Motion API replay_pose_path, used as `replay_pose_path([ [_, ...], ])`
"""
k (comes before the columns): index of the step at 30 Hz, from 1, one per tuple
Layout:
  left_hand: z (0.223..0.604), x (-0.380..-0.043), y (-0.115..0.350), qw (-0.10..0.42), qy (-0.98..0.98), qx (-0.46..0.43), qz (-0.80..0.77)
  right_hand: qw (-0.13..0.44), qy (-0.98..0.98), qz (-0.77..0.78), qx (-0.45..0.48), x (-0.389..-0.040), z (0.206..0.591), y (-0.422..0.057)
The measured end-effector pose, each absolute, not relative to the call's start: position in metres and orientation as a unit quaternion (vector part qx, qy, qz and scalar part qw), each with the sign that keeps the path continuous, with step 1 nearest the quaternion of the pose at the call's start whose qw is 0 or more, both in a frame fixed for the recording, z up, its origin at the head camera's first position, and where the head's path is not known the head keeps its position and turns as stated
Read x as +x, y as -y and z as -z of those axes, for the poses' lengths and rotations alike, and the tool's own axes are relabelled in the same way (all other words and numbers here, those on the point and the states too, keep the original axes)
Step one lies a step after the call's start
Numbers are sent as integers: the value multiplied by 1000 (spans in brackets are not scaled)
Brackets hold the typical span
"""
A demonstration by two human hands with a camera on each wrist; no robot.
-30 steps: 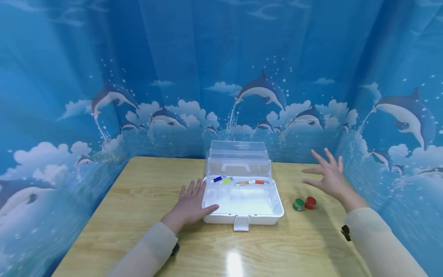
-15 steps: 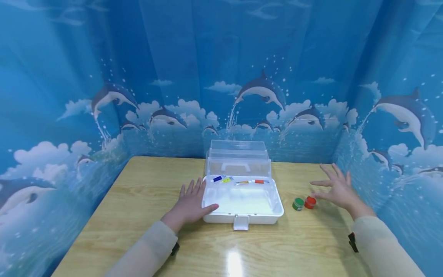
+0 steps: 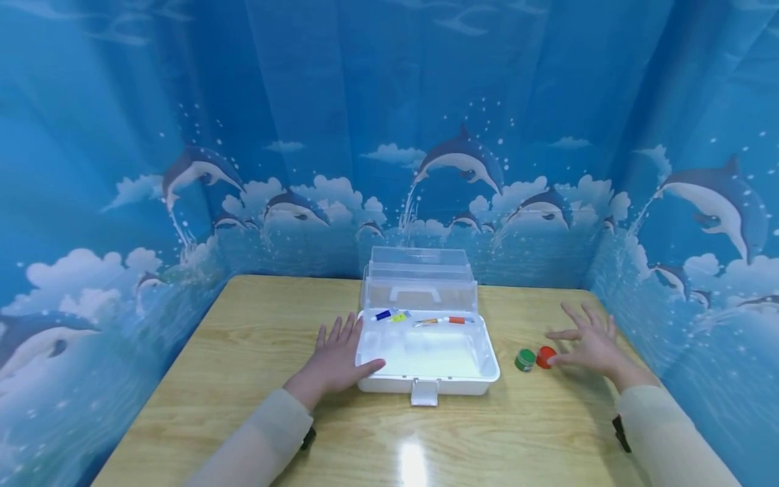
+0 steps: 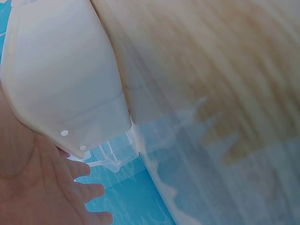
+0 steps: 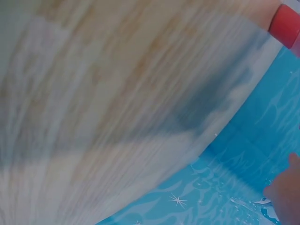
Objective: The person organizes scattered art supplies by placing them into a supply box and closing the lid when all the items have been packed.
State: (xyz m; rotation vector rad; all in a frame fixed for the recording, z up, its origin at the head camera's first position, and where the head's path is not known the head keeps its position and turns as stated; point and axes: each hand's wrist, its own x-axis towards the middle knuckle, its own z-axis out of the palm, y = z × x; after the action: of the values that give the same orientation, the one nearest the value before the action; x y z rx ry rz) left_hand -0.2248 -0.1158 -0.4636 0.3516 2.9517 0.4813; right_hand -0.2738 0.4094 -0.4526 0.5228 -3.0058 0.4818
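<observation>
A white box with a see-through lid swung up at the back stands mid-table. My left hand rests on its left side, fingers straight and thumb over the rim; the left wrist view has that hand beside the box wall. To the right, my right hand hovers with fingers spread, its thumb tip right by a small red-lidded jar. Whether they touch is unclear. A green-lidded jar stands close beside the red one. The right wrist view catches the red lid at its corner.
Inside the box, along its back, lie a blue-marked tube, a yellow one and slim orange-marked items. A latch hangs at the front. Dolphin-print curtains enclose the wooden table behind and at both sides.
My right hand has come down and slightly right, from above the jars to beside the red-lidded one. The left hand stays where it was on the box.
</observation>
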Motion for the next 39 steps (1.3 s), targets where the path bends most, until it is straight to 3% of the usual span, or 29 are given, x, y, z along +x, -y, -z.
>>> replay_pose_path([
  [29,470,-226,116,64,-979,113,-159,-1,976,-113,188,-283,455,-401],
  [39,466,-224,116,51,-976,124,-174,-38,978,-102,179,-288,441,-389],
])
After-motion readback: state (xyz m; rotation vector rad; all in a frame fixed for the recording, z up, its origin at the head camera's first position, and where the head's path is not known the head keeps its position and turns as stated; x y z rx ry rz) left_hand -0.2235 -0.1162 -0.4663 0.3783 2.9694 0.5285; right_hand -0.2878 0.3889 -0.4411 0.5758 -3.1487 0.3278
